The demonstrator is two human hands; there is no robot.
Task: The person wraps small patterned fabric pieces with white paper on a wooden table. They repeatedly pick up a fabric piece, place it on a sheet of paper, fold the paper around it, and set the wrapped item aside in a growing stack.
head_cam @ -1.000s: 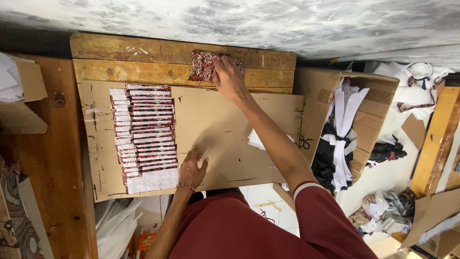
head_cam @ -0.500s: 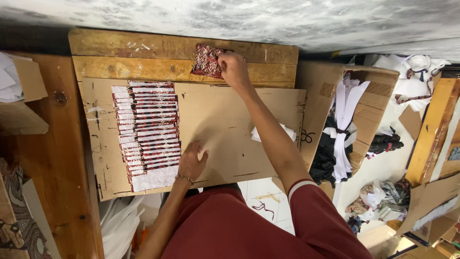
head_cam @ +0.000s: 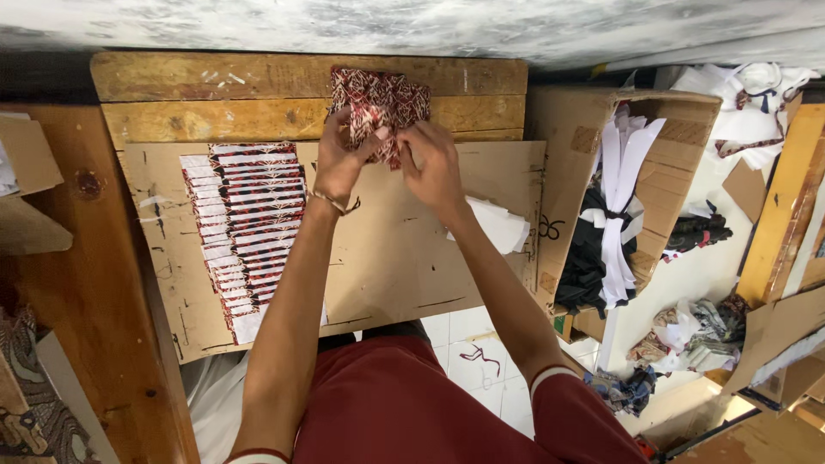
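A stack of red patterned fabric pieces point(head_cam: 380, 101) rests on the wooden bench point(head_cam: 258, 82) at the far edge of a cardboard sheet point(head_cam: 387, 249). My left hand point(head_cam: 340, 159) grips the near left side of the stack. My right hand point(head_cam: 431, 163) pinches its near right corner. To the left, on the cardboard, lies an overlapping row of several folded red, black and white patterned strips point(head_cam: 245, 219).
A white cloth piece point(head_cam: 498, 225) lies on the cardboard's right side. An open cardboard box point(head_cam: 601, 129) at right holds black and white fabric. Fabric scraps point(head_cam: 687, 339) litter the floor. A wooden table point(head_cam: 77, 283) stands at left.
My left hand has risen from the near part of the cardboard to the fabric stack. My right hand has pulled the stack slightly nearer and both hands now hold it.
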